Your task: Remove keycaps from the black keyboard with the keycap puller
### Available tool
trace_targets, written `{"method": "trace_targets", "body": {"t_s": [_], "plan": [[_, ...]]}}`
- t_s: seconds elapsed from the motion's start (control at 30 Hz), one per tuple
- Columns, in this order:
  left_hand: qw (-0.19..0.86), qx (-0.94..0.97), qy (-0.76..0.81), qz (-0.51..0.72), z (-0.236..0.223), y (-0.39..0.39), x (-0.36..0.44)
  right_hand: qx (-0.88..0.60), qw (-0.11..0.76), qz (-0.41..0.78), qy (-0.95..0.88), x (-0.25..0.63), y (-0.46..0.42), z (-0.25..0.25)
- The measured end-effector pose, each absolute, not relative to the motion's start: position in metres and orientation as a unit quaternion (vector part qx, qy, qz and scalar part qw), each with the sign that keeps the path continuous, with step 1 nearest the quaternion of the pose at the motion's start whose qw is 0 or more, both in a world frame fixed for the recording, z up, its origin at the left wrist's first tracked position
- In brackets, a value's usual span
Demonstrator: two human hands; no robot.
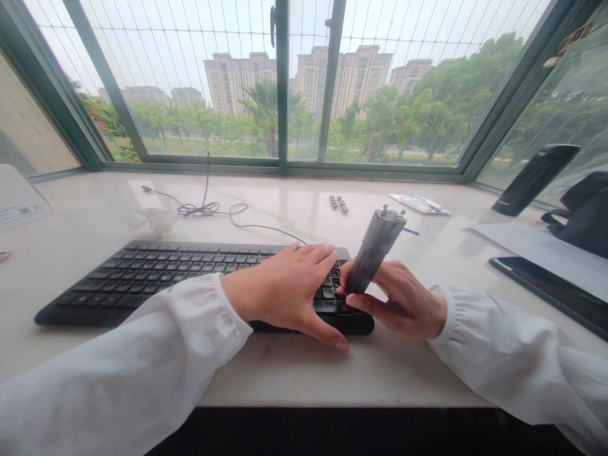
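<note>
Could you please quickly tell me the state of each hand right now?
Left hand: open, laid over the keyboard.
Right hand: closed around a dark grey tool, near the keyboard's right end.

Loose white sleeves (137,367)
Creased and full, they gather into narrow-edged cuffs (446,318), leaving the hands (287,288) bare.

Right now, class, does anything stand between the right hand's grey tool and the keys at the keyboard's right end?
Nothing visible does: the right hand holds the grey tool by the right-end keys of the keyboard. The left hand covers keys farther left. The tool's lower tip is hidden, so contact is unclear.
</note>
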State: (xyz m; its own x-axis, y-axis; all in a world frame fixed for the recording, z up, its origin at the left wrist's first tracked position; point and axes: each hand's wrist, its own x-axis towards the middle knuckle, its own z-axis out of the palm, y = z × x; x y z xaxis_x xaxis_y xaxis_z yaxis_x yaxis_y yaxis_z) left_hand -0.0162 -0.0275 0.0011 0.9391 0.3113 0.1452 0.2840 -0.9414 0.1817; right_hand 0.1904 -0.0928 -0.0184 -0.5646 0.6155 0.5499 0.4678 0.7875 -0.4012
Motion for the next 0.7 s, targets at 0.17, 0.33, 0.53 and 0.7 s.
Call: {"method": "trace_targets", "body": {"t_s": [0.17,0.33,0.53,0.7], "plan": [[0.066,0.984,0.147,0.071,0.0003,-0.0262,-0.0157,-0.314,0.356,0.086,-0.876,0.1869,-0.0952,-0.0199],[0.060,0.985,0.143,0.072,-0.0010,-0.0256,-0.0160,-0.316,0.361,0.053,-0.876,0.1868,-0.0953,-0.0215],[0.056,0.985,0.141,0.084,-0.0034,-0.0251,-0.0157,-0.329,0.358,0.080,-0.870,0.1866,-0.0961,-0.0214],[0.051,0.985,0.142,0.078,-0.0041,-0.0250,-0.0163,-0.344,0.370,0.113,-0.856,0.1871,-0.0963,-0.0219]]}}
